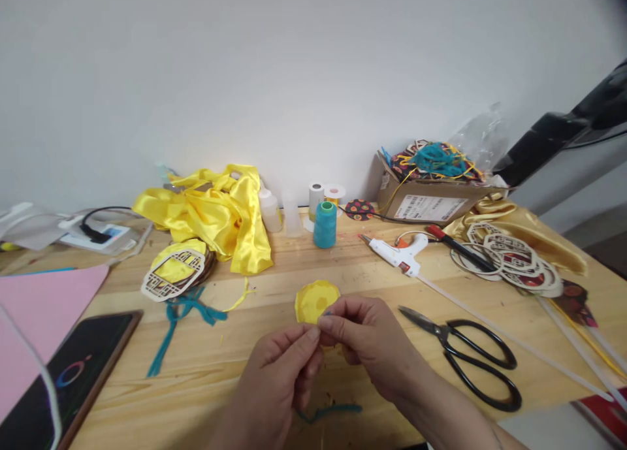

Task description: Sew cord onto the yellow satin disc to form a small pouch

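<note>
My left hand (284, 365) and my right hand (367, 336) meet above the front of the table, thumb and fingers of each pinched together with the tips touching. Something small, perhaps with a bluish bit at the right fingertips, is between them, too small to make out. Just beyond the fingers is a round yellow fabric piece (313, 298), partly covered by my right hand; whether the fingers touch it I cannot tell. A teal cord (337, 409) lies on the table below my hands. Black-handled scissors (443, 336) rest to the right, blades pointing up and left.
A teal thread spool (325, 226) stands beyond my hands. A white glue gun (402, 254) lies right of it. Yellow satin (245, 221), wooden cutouts (166, 283) and a phone (83, 365) are leftward. A cardboard box (416, 198) stands at the back right.
</note>
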A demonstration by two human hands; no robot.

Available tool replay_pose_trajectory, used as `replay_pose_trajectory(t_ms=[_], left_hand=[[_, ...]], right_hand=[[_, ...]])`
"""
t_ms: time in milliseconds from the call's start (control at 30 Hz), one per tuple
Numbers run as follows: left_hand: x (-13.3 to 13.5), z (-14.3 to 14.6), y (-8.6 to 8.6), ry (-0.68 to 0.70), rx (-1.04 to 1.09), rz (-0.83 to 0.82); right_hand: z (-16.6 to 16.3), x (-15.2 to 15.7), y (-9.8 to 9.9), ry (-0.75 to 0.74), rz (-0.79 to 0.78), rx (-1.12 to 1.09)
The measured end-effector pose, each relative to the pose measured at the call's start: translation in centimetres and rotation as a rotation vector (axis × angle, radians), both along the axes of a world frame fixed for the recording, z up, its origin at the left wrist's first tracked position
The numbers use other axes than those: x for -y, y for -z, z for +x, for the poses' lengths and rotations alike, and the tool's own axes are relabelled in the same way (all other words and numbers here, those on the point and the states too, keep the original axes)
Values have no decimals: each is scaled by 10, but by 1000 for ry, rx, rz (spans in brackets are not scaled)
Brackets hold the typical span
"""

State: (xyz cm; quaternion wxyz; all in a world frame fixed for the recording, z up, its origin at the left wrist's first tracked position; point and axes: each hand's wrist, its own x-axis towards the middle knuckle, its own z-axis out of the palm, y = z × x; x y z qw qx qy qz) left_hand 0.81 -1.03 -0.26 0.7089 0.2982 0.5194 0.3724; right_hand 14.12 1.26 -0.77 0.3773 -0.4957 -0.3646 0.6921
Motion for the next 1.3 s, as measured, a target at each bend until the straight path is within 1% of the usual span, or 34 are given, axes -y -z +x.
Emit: replay_pose_trajectory(t_ms=[100, 200, 267, 300, 367, 467, 500, 533, 567, 600, 633, 700, 767, 833, 900, 967, 1033, 1100, 1200, 1233, 1300], left_hand=[[0, 0, -1, -20, 51, -51], [0, -1, 0, -36, 28, -48], [0, -2, 1, -57, -15, -54], [0, -3, 1, -68, -33, -60], [0, -4, 3, -82, -52, -67], [1, -7, 4, -85, -56, -56], [1, -8, 5, -83, -57, -52], [2, -9, 5, -84, -59, -50], [2, -10, 6, -85, -62, -49], [3, -11, 7, -85, -65, -48], [3, -11, 8, -83, -69, -46], [2, -10, 9, -70, -74, -41], [1, -8, 9, -64, -79, -39], [-1, -7, 9, -73, -84, -39], [-1, -7, 9, -85, -88, -35], [-1, -8, 9, -90, -94, -30], [0, -8, 9, -92, -102, -23], [0, -9, 9, -92, -109, -17], [-1, -9, 9, -84, -106, -13], [-1, -8, 9, -82, -106, -12], [-3, -8, 8, -81, -106, -17]], right_hand=[[-2, 0, 0, 6, 17, 13], [-3, -4, 0, 17, 35, 46], [0, -9, -2, 35, 70, 123], [4, -10, -3, 44, 108, 202], [19, -10, -6, 50, 250, 462], [60, 4, -7, 23, 516, 1015], [77, 12, -5, 16, 527, 1213], [94, 22, -1, 25, 498, 1404], [111, 31, 5, 0, 474, 1534], [127, 40, 12, -57, 470, 1606], [140, 48, 19, -145, 461, 1631], [158, 60, 34, -215, 500, 1635], [164, 67, 44, -204, 527, 1646], [164, 68, 48, -173, 550, 1660], [162, 68, 46, -174, 564, 1659], [160, 67, 40, -165, 542, 1649], [153, 66, 31, -132, 502, 1589], [139, 64, 18, -123, 465, 1422], [108, 60, -3, -234, 368, 1031], [97, 58, -10, -257, 335, 938], [78, 53, -22, -277, 290, 865]])
